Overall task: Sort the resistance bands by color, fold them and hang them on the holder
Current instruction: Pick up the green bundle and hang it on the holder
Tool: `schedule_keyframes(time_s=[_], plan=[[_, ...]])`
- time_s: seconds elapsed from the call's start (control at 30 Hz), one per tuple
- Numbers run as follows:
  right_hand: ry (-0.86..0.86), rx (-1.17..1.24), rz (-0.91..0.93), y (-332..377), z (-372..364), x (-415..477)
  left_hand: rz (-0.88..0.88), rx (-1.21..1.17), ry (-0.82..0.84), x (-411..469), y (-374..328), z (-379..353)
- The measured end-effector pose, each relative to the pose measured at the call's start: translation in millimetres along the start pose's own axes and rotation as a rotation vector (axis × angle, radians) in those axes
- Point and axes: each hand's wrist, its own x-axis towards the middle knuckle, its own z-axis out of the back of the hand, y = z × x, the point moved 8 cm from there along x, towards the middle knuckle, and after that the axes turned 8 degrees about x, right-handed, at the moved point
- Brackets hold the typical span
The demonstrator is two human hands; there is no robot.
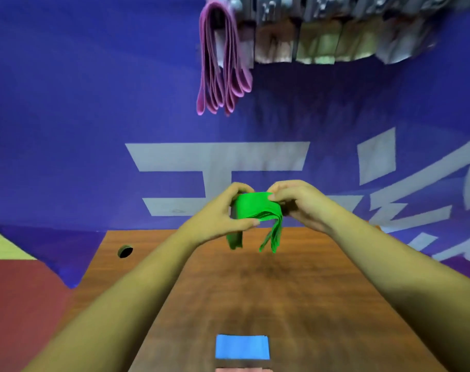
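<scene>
Above wooden table (255, 291), gripping one folded green bundle of bands (255, 208), left hand (223, 218) and right hand (298, 205) curled round its two ends.
Up on holder (322, 9) against purple wall (94, 103): one pink bunch of bands (220, 71) draped over leftmost hook. On table's near edge: one folded blue band (242, 347), one pinkish piece (243, 369) barely showing.

Cropped, smeared, covered
Cut by the top edge and blurred: holder (319, 8). Cut by the near edge: pinkish strip (243, 369). Partly covered by left hand (217, 216) and right hand (301, 202): green bands (255, 208).
</scene>
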Motion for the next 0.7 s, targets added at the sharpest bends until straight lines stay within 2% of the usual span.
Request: schedule_keyframes(time_s=[0.1,0.27,0.43,0.5,0.57,0.7], plan=[[-0.011,-0.035,0.060,33,2,-13,-0.046,0.064,-0.102,10,-42,26],[0.029,-0.227,0.308,101,-2,-42,-0.086,0.015,-0.155,28,-96,57],[-0.007,-1.003,0.500,152,-12,-73,-0.110,0.001,-0.119,44,-133,75],[-0.042,-1.203,0.581,170,-13,-81,-0.140,0.064,-0.081,47,-149,77],[-0.076,-1.219,0.622,188,-9,-87,-0.173,0.136,-0.045,49,-162,78],[-0.155,-0.951,0.647,220,2,-96,-0.239,0.330,-0.056,47,-184,77]])
